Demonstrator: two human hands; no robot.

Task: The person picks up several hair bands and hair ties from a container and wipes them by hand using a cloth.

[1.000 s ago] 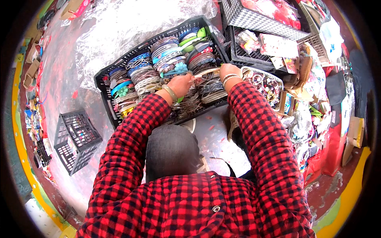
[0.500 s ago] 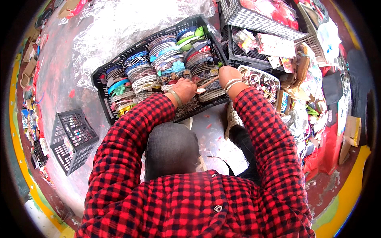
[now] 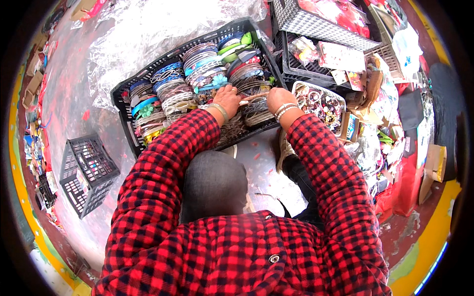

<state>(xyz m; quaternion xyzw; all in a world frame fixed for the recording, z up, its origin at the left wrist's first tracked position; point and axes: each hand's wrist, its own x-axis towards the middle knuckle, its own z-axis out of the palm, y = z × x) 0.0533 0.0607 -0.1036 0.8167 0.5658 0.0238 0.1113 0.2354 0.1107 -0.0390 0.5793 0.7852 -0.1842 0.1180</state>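
Observation:
A black plastic crate (image 3: 129, 129) in front of me holds several rows of headbands (image 3: 173, 93), some braided, some plain, some with bows or flowers. Above its near right part, a thin brownish headband (image 3: 254, 97) stretches between my two hands. My right hand (image 3: 280, 100) is closed in a fist around one end. The other end runs into my left hand (image 3: 228, 102), whose fingers are bent round it. Both hands partly hide the headbands beneath them.
Right of the crate stands a white basket (image 3: 320, 90) of small trinkets. Beyond it are stacked dark crates (image 3: 316, 74) with packaged goods. A small black basket (image 3: 89, 170) sits on the floor at left. Clear plastic sheeting (image 3: 148, 29) lies behind the crate.
My right hand has shifted a little left and down. The band between my hands lies more level. A whitish piece hanging by my left hand no longer shows.

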